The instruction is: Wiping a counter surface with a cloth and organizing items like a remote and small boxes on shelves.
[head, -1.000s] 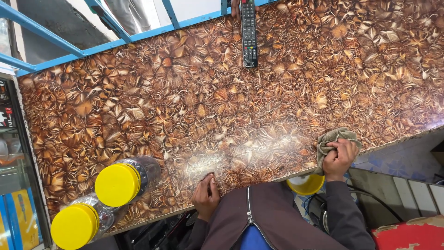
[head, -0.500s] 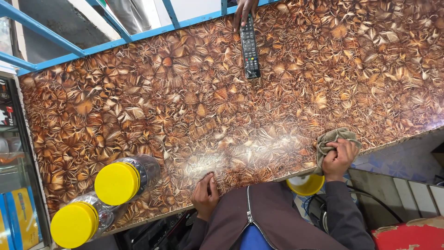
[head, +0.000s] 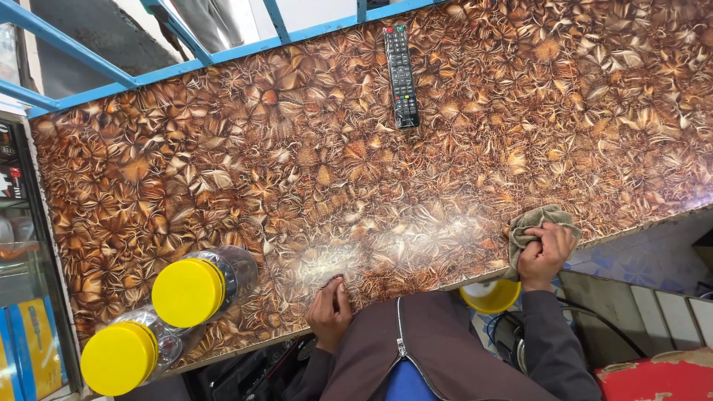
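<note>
Spanning the view, one bench (head: 312, 171) with a glossy brown leaf-patterned top. Two clear plastic jars (head: 223, 275) with yellow lids lie at its near left corner, side by side; contents cannot be told. One black remote control (head: 402, 76) lies at the far edge, well apart from both hands. One crumpled grey-green cloth (head: 536, 220) sits at the near right edge, clenched under the right hand (head: 546, 254). Left hand (head: 330, 312) rests on the near edge, fingers together, holding nothing.

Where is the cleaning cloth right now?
In the head view, the grey-green cloth lies at the near right edge of the patterned counter, under the right hand.
</note>
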